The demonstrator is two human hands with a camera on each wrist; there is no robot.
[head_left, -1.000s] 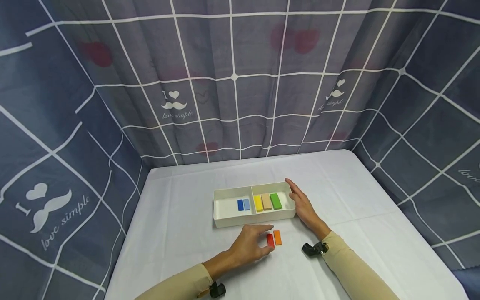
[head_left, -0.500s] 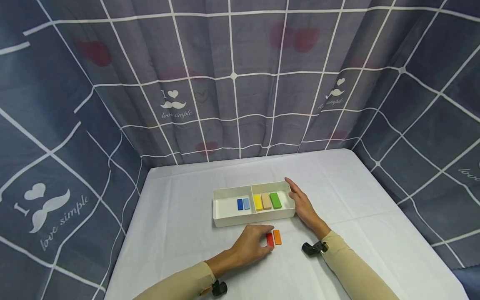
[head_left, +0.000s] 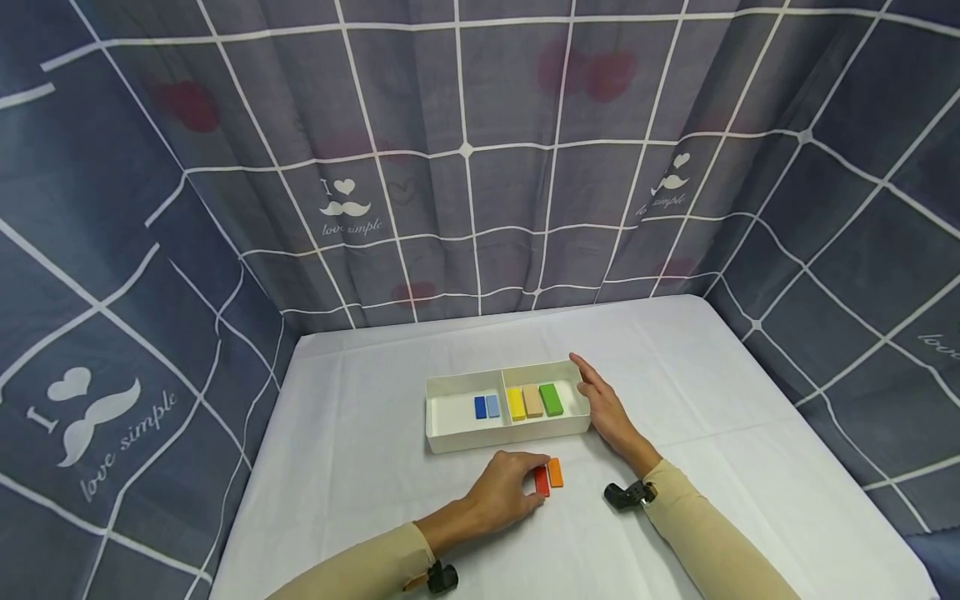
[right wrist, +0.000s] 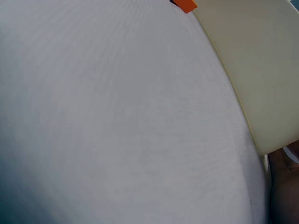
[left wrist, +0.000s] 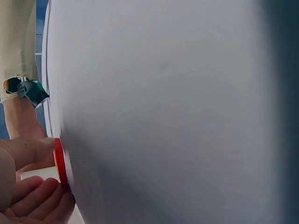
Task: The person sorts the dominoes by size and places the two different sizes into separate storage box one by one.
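My left hand (head_left: 498, 493) pinches a red block (head_left: 542, 481) between thumb and fingertips, low over the white table. In the left wrist view, the thumb sits at one end of the red block (left wrist: 60, 161) and the fingers at the other. An orange block (head_left: 555, 472) lies directly right of it. My right hand (head_left: 609, 415) rests against the right end of a white two-compartment tray (head_left: 468, 442), its fingers extended. The right compartment contains a yellow block (head_left: 516, 404), a tan block (head_left: 532, 402) and a green block (head_left: 551, 400). Right-hand fingers are mostly hidden in the right wrist view.
In the tray's left compartment lie a dark blue block (head_left: 480, 407) and a light blue block (head_left: 492, 407), side by side. A white cloth (head_left: 360, 417) covers the table. Dark checked curtains (head_left: 420, 192) stand behind and at both sides.
My left hand has shifted very slightly to the right, and the red block now sits closer to the orange one. The right hand and tray stay in place.
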